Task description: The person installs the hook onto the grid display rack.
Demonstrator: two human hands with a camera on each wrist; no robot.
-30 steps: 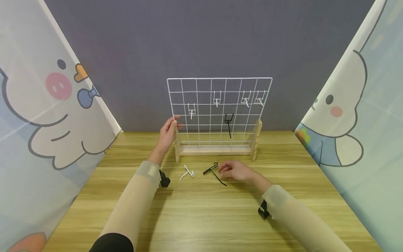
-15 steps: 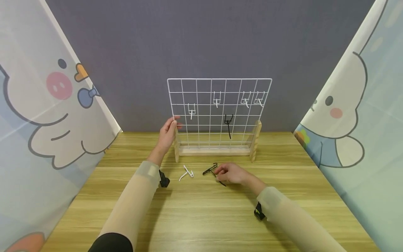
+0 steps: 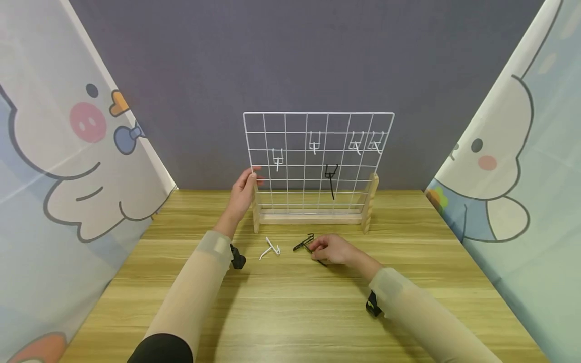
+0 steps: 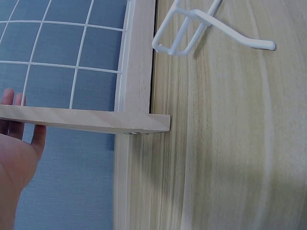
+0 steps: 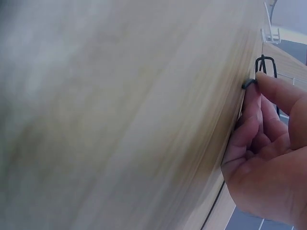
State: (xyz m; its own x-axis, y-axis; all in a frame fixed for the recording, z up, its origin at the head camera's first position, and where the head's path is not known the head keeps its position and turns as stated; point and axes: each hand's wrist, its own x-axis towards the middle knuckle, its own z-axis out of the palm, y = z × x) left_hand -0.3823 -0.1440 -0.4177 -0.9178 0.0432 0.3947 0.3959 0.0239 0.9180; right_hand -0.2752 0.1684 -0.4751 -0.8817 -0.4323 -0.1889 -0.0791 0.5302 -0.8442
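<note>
A white wire grid rack point(image 3: 317, 113) stands upright in a wooden base point(image 3: 310, 219). My left hand point(image 3: 242, 194) grips the top of its left wooden post point(image 4: 86, 118), fingers reaching behind it. On the table in front, my right hand point(image 3: 335, 249) pinches the stem of a black wire hook point(image 3: 303, 242) between thumb and fingers. Part of that stem is hidden by the hand, while the hook's looped end point(image 5: 267, 59) shows past the fingertips in the right wrist view. A loose white hook point(image 3: 271, 248) lies to the left of the black one.
Several white hooks, one of them at the upper middle point(image 3: 314, 146), hang on the grid. Another black hook point(image 3: 331, 175) hangs lower right of centre. A grey panel point(image 3: 290, 55) rises behind the wooden table point(image 3: 281, 312), with cartoon-printed sheets on both sides.
My right hand has moved slightly left and closed its fingers on the black hook's stem. The left hand has stayed at the post.
</note>
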